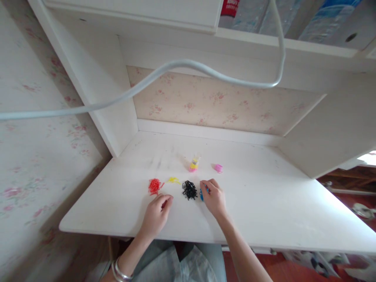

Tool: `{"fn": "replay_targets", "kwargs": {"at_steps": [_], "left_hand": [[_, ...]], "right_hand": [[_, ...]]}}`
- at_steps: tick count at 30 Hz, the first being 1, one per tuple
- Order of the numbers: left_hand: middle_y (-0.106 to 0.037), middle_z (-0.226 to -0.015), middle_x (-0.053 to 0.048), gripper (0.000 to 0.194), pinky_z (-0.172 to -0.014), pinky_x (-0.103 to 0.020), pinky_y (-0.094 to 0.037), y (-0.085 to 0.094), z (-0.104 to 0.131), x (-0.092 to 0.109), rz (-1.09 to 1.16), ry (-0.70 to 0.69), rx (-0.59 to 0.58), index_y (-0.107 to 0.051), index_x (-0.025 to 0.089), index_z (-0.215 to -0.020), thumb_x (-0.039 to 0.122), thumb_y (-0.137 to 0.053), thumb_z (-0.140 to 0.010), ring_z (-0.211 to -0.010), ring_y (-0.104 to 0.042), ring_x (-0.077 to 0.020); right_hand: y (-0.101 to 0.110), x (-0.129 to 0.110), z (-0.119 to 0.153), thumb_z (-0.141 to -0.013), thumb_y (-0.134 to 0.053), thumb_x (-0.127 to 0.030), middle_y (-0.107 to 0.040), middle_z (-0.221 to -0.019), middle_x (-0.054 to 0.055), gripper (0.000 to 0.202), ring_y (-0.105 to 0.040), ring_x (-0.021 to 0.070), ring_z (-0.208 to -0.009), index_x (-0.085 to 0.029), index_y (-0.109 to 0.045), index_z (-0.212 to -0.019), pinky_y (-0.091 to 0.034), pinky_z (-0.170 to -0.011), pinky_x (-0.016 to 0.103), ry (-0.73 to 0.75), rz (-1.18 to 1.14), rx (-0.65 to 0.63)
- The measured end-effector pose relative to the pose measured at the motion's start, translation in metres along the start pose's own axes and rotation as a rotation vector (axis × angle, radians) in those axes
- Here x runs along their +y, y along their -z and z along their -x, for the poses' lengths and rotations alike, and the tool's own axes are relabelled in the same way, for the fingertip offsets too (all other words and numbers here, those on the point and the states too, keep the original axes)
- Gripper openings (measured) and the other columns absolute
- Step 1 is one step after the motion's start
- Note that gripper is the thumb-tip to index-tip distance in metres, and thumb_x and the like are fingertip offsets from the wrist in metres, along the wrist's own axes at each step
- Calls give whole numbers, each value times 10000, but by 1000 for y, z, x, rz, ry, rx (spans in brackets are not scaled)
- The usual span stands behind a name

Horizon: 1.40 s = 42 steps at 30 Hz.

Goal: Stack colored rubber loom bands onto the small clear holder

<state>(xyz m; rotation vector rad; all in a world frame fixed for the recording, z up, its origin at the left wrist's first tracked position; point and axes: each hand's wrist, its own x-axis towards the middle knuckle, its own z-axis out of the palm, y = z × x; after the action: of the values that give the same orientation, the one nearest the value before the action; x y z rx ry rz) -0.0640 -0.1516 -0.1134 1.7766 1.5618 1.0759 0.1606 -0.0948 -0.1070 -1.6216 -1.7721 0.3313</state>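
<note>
Small coloured pieces sorted on a white bench (255,211), seen from the head. The black pile (189,190) serves as the dial's centre, with twelve toward the wall.

The red pile (154,186) lies at nine o'clock and a scatter of yellow pieces (173,180) at ten. The blue pile (201,194), partly covered, lies just beside the black at three. A small yellow-and-pink item (194,164) sits at twelve and a pink bundle (218,168) at two. The separate heaps presumably keep the colours from mixing, and their nearness to the front edge suggests easy reach.

The two hands are well apart. The right hand (214,197), at three, bends its fingertips down over the blue pile, a posture suited to picking at small pieces; whether anything is pinched cannot be told. The left hand (158,213), at eight, curls its fingers near the thumb just below the red pile, apparently steadied by the bench; its grip, if any, is hidden.
</note>
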Motion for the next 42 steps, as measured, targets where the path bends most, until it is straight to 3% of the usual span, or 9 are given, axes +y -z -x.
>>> {"fn": "replay_targets", "kwargs": {"at_steps": [5, 8, 14, 21, 24, 28, 35, 42], "left_hand": [[-595, -729, -25, 329, -644, -270, -444, 1, 0, 0, -12, -1, 5, -639, 207, -865, 401, -381, -931, -675, -559, -156], [-582, -711, -19, 321, -633, -261, -434, 1, 2, 0, -26, -1, 25, -638, 209, -850, 391, -386, -930, -670, -557, -153], [-608, -746, -26, 301, -641, -253, -437, 3, 1, -1, -19, 5, 15, -645, 204, -856, 360, -399, -928, -698, -569, -153], [-609, -746, -26, 286, -629, -249, -431, 2, 1, -3, -18, -1, -3, -650, 209, -861, 350, -409, -923, -692, -566, -155], [-599, -734, -20, 292, -628, -248, -424, 3, 1, -4, -6, 2, -9, -649, 206, -860, 357, -407, -924, -678, -554, -150], [-587, -733, -16, 298, -635, -245, -415, 4, 0, -4, 0, -9, -31, -644, 199, -869, 355, -398, -928, -679, -546, -144], [-592, -728, -14, 306, -643, -249, -415, 5, -3, -1, 14, -18, -34, -639, 196, -843, 352, -389, -926, -671, -539, -144], [-578, -720, -8, 308, -638, -249, -404, 6, -2, 0, 19, -7, -50, -630, 195, -840, 354, -383, -931, -662, -527, -138]], "right_hand": [[-23, -61, -8, -928, -401, -304, -619, -949, 37, 288, -558, 171, -892, -277, -670, -1027, -425, -750, 259, 305, 128, -241], [-40, -83, -19, -913, -431, -277, -603, -988, 49, 262, -522, 189, -924, -277, -664, -1034, -422, -763, 288, 407, 253, -341], [-65, -92, -40, -912, -435, -275, -577, -983, 62, 253, -506, 194, -903, -261, -687, -905, -416, -720, 297, 447, 420, -434], [-72, -94, -44, -930, -405, -254, -595, -986, 73, 291, -517, 190, -932, -226, -689, -878, -421, -750, 295, 475, 382, -455], [-64, -93, -43, -925, -431, -245, -617, -961, 54, 269, -544, 165, -905, -234, -696, -885, -418, -765, 272, 430, 244, -408], [-36, -85, -50, -905, -475, -290, -654, -876, 28, 240, -571, 138, -806, -231, -707, -890, -426, -749, 253, 319, -109, -228], [21, -52, -90, -768, -588, -489, -689, -823, 26, 345, -542, 140, -654, -212, -725, -920, -411, -615, 265, -133, -398, 134], [23, -37, -114, -698, -648, -452, -679, -924, 53, 325, -579, 178, -813, -206, -748, -886, -412, -714, 295, -199, -447, 127]]}}
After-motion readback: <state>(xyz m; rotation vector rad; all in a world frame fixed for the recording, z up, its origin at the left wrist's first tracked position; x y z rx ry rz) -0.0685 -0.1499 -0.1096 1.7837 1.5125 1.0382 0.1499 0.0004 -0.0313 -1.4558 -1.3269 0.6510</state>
